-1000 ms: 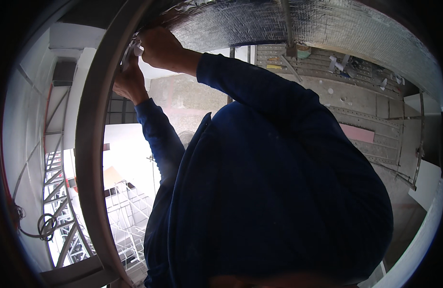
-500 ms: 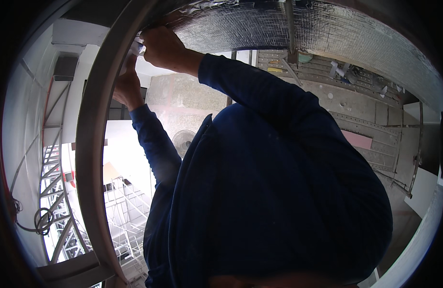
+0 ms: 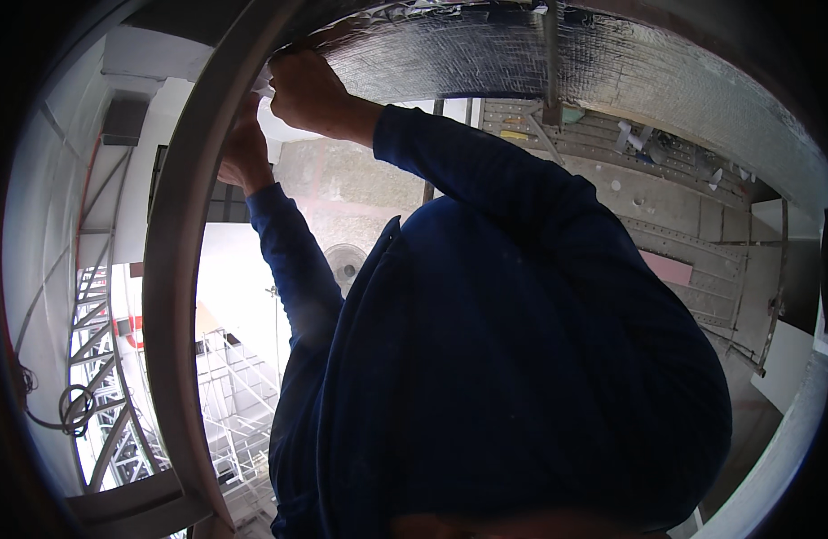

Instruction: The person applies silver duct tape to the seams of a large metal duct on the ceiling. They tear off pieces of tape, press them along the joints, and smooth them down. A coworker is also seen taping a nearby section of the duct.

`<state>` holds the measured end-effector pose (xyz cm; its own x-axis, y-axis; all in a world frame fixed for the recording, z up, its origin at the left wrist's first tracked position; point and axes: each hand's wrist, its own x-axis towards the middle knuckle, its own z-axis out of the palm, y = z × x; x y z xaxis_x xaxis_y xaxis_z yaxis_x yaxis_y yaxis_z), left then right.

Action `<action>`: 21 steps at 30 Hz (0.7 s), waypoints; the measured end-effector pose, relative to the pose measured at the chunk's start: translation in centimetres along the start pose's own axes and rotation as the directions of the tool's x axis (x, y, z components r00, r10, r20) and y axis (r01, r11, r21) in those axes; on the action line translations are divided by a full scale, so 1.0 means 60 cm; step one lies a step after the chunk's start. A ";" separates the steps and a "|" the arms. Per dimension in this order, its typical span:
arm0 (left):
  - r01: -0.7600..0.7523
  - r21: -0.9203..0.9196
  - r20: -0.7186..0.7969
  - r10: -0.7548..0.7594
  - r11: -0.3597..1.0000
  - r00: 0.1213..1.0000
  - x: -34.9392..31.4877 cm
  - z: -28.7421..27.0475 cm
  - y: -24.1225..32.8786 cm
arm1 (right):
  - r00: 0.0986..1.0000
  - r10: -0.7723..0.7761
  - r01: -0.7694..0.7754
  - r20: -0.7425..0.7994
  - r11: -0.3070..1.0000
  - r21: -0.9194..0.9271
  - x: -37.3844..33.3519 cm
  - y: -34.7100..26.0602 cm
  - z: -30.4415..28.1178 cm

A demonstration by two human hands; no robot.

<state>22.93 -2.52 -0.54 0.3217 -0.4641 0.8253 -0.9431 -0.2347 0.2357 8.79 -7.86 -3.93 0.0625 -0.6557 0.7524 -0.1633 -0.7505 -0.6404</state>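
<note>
My right hand is closed in a fist at the upper left, beside the curved metal beam and under the edge of the silver foil-faced sheet. A small pale, shiny piece shows at its fingers, too small to name. Just below is my left hand, raised against the beam with its thumb side up near that piece. The beam hides most of the left fingers, so their grip cannot be made out. Dark blue sleeves cover both arms.
Below lie perforated metal planks with scraps on them and a pink board. White scaffolding stands far down at the left. A lattice truss and a coiled cable are beyond the beam. A vertical rod crosses the foil sheet.
Both hands have shifted slightly, the left one up closer to the right. Less of the pale, shiny piece shows between them now. The view has moved a little.
</note>
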 end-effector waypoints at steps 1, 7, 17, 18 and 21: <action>-0.023 -0.005 -0.017 0.023 1.000 1.000 0.000 0.001 0.001 | 1.000 -0.003 0.003 0.006 1.000 0.011 0.001 -0.001 0.001; -0.042 -0.028 -0.056 0.041 0.999 0.998 -0.004 0.011 -0.001 | 0.997 -0.055 0.057 -0.060 0.998 0.031 0.007 -0.004 0.017; -0.071 -0.075 -0.100 0.063 0.995 0.993 -0.007 0.015 -0.001 | 0.997 -0.057 0.057 -0.052 0.998 -0.009 0.019 0.004 0.028; -0.050 -0.058 -0.095 0.044 0.997 0.994 -0.010 0.015 0.000 | 0.998 -0.056 0.055 -0.043 0.998 -0.016 0.018 0.005 0.028; 0.019 -0.007 -0.075 -0.019 1.000 0.997 -0.020 0.013 0.001 | 0.998 -0.058 0.058 -0.023 0.998 -0.032 0.015 0.005 0.028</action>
<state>22.58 -2.66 -1.91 0.3328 -0.3939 0.8568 -0.9374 -0.2375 0.2548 10.43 -8.80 -3.67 0.0492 -0.6087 0.7919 -0.1907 -0.7840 -0.5908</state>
